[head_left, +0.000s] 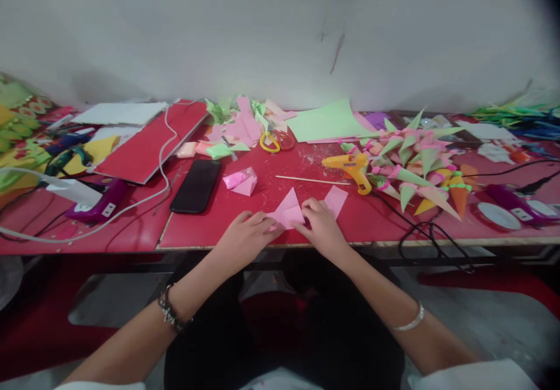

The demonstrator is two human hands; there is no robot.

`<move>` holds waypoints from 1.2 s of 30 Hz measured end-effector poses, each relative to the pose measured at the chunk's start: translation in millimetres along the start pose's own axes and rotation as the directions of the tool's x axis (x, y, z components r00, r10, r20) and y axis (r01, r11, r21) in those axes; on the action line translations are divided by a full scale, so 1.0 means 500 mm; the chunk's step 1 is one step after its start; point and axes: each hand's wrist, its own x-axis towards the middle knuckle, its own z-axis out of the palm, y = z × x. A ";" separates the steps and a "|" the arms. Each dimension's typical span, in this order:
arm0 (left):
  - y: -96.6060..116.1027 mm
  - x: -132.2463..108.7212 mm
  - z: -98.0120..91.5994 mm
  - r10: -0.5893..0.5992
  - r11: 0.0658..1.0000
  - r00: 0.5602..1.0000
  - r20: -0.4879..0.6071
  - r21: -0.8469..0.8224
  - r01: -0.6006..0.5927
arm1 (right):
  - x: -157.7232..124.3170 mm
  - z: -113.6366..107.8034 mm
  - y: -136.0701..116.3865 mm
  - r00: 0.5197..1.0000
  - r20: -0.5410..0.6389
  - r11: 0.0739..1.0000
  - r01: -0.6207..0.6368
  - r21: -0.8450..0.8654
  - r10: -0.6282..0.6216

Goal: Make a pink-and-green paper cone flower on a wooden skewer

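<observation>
A pink folded paper (289, 209) with a raised pointed corner is at the front edge of the red table, between my two hands. My left hand (249, 235) grips its left side, fingers bent over the paper. On the other side, my right hand (322, 227) pinches the paper between thumb and fingers. Another piece of pink paper (336, 201) shows just behind my right hand; part of it is hidden. A thin wooden stick (311, 180) lies behind the folded paper. Left of the stick is a small plastic packet with pink contents (240, 180).
A black phone (196, 186) lies left of my hands. A yellow glue gun (350, 168) rests at right beside a pile of pink and green paper cones (415, 157). Yellow-handled scissors (270, 143) and green paper sheets (328, 123) are behind. A white cable (164, 145) crosses the left side.
</observation>
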 end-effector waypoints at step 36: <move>-0.012 -0.087 0.005 -0.189 0.956 0.981 0.041 -0.222 0.194 | -0.048 -0.098 0.017 0.963 0.193 0.952 0.228 -0.204 -0.189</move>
